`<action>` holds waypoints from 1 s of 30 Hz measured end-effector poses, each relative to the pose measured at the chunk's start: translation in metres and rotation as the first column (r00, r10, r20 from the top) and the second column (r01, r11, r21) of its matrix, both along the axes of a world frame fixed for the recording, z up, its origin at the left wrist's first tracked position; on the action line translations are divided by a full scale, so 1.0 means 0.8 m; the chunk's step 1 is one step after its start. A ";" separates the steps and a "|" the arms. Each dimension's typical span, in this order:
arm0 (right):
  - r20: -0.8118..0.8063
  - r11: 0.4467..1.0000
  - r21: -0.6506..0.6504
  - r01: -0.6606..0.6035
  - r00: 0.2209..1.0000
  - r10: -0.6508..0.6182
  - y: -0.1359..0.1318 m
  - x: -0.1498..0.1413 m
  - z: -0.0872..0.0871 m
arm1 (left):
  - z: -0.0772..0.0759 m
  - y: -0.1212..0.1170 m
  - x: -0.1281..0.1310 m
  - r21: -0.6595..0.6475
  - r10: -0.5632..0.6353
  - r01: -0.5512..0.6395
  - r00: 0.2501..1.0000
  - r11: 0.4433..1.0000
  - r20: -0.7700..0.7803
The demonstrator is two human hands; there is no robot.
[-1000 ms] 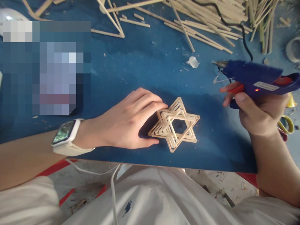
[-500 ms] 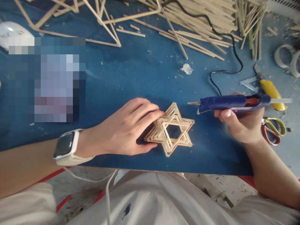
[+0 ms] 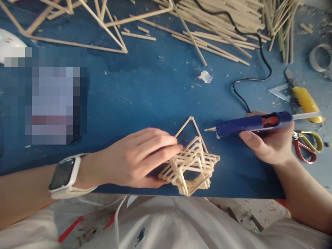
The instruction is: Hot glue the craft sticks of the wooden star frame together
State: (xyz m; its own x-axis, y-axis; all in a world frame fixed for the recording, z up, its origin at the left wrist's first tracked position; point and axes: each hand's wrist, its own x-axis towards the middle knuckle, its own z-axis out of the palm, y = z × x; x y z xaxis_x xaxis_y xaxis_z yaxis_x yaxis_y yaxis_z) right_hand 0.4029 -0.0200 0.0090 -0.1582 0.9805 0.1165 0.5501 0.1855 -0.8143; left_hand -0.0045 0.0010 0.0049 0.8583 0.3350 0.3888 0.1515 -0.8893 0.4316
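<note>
At the near edge of the blue table point(image 3: 142, 90), a little right of centre, we have the stick star point(image 3: 190, 162), layer upon layer of thin wood, tilted, with one peak of sticks jutting out beyond the stack on its far side. Our left hand point(image 3: 146, 159) has it by the left side, fingers over the top, thumb on the near flank, a watch point(image 3: 62, 174) on the wrist. Across to the right, our right hand point(image 3: 272, 138) is wrapped around the blue glue gun point(image 3: 241, 124), nozzle pointing left, close to the star but apart from it, a clear glue stick point(image 3: 306, 116) poking out the back. Right of that, we spot scissors point(image 3: 308, 147) and a yellow cutter point(image 3: 307, 102). Farther off, a whitish blob point(image 3: 206, 76) sits on the blue, the black cord point(image 3: 264, 65) snakes away, and loose sticks point(image 3: 233, 17) crowd the far side, with a larger stick frame point(image 3: 77, 45) at far left.
</note>
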 end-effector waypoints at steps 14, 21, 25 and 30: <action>0.180 0.997 -0.017 -0.075 0.981 0.077 -0.004 -0.012 0.012 | -0.002 -0.003 0.001 -0.018 -0.052 0.052 0.999 0.998 -0.002; 0.225 0.998 -0.005 -0.064 0.972 0.063 -0.005 -0.010 0.015 | -0.003 -0.003 0.001 -0.025 -0.057 0.057 0.998 0.998 0.012; 0.235 0.998 0.009 -0.065 0.970 0.061 -0.005 -0.010 0.014 | -0.003 -0.003 0.002 -0.008 -0.043 0.043 0.999 0.999 0.018; 0.234 0.998 0.010 -0.066 0.970 0.062 -0.002 -0.014 0.016 | -0.002 -0.001 0.003 0.008 -0.044 0.044 0.999 0.999 0.027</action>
